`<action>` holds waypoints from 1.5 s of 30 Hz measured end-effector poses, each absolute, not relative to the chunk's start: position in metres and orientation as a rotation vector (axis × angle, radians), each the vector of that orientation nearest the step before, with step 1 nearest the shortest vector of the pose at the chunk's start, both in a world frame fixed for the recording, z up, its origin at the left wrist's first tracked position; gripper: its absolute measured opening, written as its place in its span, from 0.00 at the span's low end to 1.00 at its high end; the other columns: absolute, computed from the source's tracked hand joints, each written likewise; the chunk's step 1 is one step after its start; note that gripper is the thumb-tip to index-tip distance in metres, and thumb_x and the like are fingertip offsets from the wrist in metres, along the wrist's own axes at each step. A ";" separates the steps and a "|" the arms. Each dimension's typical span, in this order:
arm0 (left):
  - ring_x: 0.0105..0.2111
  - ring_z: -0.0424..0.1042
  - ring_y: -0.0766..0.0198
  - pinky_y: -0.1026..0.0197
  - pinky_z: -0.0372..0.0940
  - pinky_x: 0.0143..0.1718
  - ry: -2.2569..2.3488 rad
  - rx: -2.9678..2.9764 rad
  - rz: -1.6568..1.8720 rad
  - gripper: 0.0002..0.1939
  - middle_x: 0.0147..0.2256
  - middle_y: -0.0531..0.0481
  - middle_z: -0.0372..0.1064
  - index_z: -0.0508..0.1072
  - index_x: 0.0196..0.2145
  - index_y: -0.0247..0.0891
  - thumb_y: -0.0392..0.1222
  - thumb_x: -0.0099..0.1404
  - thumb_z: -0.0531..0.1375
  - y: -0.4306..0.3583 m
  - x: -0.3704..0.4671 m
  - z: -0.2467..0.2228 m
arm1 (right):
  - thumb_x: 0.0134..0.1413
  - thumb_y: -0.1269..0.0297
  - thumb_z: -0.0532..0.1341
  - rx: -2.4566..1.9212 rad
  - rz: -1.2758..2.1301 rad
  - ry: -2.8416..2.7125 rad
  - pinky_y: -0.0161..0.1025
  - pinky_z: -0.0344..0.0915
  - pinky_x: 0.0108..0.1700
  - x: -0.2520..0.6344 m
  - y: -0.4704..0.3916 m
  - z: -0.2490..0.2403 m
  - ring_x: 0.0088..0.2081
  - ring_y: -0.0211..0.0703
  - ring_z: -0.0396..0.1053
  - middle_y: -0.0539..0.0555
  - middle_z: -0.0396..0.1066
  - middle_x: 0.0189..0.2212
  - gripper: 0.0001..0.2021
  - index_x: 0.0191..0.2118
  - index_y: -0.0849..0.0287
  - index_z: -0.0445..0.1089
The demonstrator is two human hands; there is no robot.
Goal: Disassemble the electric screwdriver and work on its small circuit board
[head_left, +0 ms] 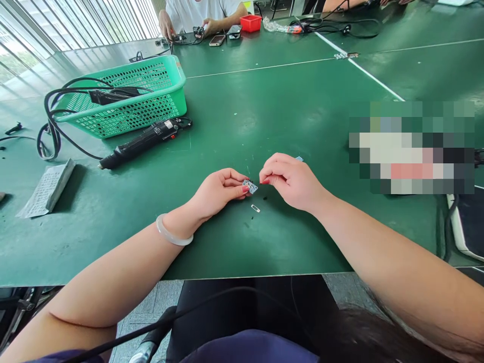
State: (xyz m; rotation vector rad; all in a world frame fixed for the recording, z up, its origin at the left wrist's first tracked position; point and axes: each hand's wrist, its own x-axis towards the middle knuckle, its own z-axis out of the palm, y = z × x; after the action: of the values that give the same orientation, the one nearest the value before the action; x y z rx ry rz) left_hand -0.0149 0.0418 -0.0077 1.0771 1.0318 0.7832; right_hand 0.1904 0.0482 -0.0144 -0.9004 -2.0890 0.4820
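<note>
My left hand [223, 190], with a pale bracelet at the wrist, pinches a small silvery patterned piece [250, 187] between thumb and fingers. Just right of it, my right hand [288, 177] is closed with thumb and index fingertip together; whatever it may hold is too small to make out. The two hands do not touch. Below them a small white-edged strip [255, 208] lies on the green table [234, 252], with tiny dark bits near it. Another small silvery piece [299, 159] shows just behind my right hand.
A green basket [124, 108] with black cables stands at the left, a black electric screwdriver [145, 143] before it. A wrapped paper packet [48, 187] lies further left. Across the table are a person's hands [212, 26], phones and a red box [250, 23]. Something blurred lies right.
</note>
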 end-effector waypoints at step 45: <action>0.30 0.77 0.69 0.68 0.70 0.35 0.997 0.913 0.722 0.07 0.31 0.47 0.78 0.70 0.30 0.32 0.32 0.59 0.67 0.044 -0.020 -0.004 | 0.50 0.61 0.66 -1.216 0.869 -2.433 0.38 0.59 0.31 0.207 0.052 -0.012 0.27 0.35 0.62 0.50 0.72 0.32 0.06 0.33 0.55 0.78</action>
State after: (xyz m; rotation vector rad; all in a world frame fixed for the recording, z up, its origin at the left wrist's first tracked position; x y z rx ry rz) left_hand -0.0199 0.0437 -0.0038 0.9128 0.9966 0.7223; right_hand 0.2070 0.0518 -0.0124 -1.2159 -2.4330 0.8688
